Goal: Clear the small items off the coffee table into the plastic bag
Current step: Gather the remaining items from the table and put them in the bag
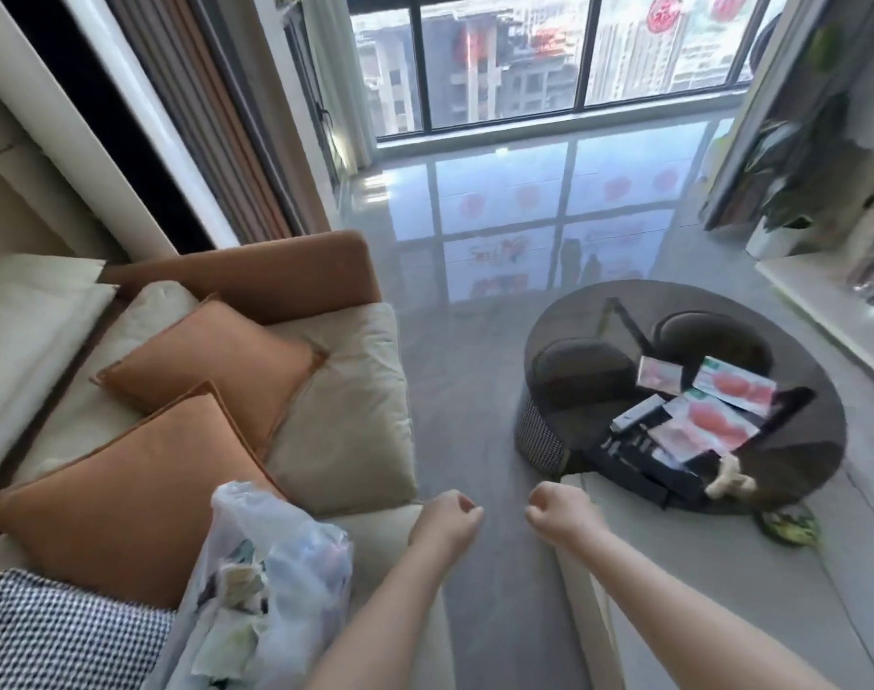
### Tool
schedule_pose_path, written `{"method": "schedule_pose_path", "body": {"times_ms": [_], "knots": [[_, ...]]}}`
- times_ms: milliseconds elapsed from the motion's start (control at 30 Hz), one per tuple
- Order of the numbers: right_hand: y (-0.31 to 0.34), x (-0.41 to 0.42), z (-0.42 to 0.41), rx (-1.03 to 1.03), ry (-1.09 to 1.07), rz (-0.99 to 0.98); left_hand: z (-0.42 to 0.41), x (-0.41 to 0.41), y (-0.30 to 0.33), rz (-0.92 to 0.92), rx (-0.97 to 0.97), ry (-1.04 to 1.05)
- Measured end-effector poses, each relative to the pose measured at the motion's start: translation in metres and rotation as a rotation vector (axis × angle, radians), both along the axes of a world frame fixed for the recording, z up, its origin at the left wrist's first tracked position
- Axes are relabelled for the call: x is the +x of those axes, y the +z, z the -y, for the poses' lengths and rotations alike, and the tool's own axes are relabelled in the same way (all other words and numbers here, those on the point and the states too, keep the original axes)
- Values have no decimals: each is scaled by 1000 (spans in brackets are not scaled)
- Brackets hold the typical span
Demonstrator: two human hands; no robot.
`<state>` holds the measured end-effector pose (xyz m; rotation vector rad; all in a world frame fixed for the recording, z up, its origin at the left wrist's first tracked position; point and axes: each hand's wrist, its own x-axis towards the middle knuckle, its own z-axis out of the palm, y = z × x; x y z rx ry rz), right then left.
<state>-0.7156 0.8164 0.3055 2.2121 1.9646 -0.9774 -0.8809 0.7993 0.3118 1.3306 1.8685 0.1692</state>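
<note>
Between loads, both fists empty, bag parked on the sofa

My left hand (447, 515) and right hand (557, 510) were curled closed on nothing at lower centre; the plastic bag (270, 580), already part filled, sat on the sofa (345, 390) at lower left, while the coffee table (599, 316) at right centre held boxes (713, 415) and a pale claw clip (728, 478) near its lower edge. I judged the next move called for reaching right to the clip, then carrying it across to the bag
</note>
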Motion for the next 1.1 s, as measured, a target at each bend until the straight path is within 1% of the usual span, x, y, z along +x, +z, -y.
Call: {"method": "schedule_pose_path", "body": {"times_ms": [167, 367, 567, 733, 900, 1100], "knots": [[-4, 90, -20, -2, -82, -29, -32, 88, -2, -39, -9, -104], [-20, 190, -34, -13, -233, -63, -66, 186, -10, -71, -27, -245], [-35, 273, -30, -74, -483, -145, -89, 270, -21, -75, -74, -407], [-50, 322, -27, -88, -651, -145, -110, 323, -37, -91, -109, -570], [-75, 353, -35, -118, -816, -133, -141, 364, -69, -76, -143, -686], [-125, 383, -58, -153, -1031, -180, -191, 407, -133, -83, -149, -789]]}}
